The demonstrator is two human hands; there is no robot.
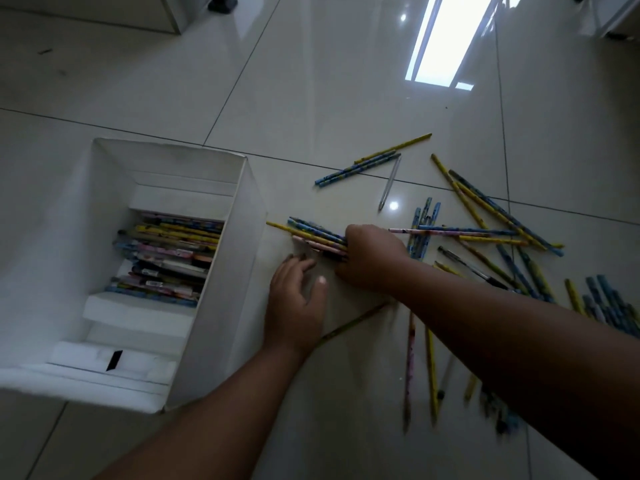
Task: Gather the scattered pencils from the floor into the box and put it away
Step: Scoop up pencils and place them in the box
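Closest in, under the right forearm: blurred pencils (431,368), yellow and pink, lie on the floor (346,427) on the near side of the grip.
Between the wrists: a slanted yellow pencil (356,322) lies on the tiles, just nearer than the grip.
Left hand (296,306): low over the tiles, near-left of the grip. The fingers are loosely bent and apart, the thumb is out to the side, and it holds nothing. Its fingertips reach the pink end of the bundle; whether they touch it cannot be told.
Right hand (372,258): knuckles up, fingers curled down and closed tight around a bundle of pencils (317,237).
Bundle: yellow, blue and pink pencils stick out of the grip to the left, toward the box. Whether they rest on the tiles or sit just above them cannot be told.
Box (239,289): white and open-topped, standing on the floor left of the grip, with its right wall just beyond the bundle's tips.
Pencils in the box (166,254): a mixed-colour layer lying side by side across the bottom, with white inserts at either end.
Scattered pencils (502,223): right of the grip, yellow and blue ones lie crisscrossed, the closest just beside the knuckles.
Blue cluster (609,299): further right, beside the forearm.
Clear pen (389,183): beyond the grip, slightly right, lying alone.
Pencil trio (374,164): just past the pen, two blue and one yellow lie side by side.
Window reflection (443,39): far beyond the grip, bright on the glossy tiles.
Dark object (221,3): at the top edge, far beyond the box.
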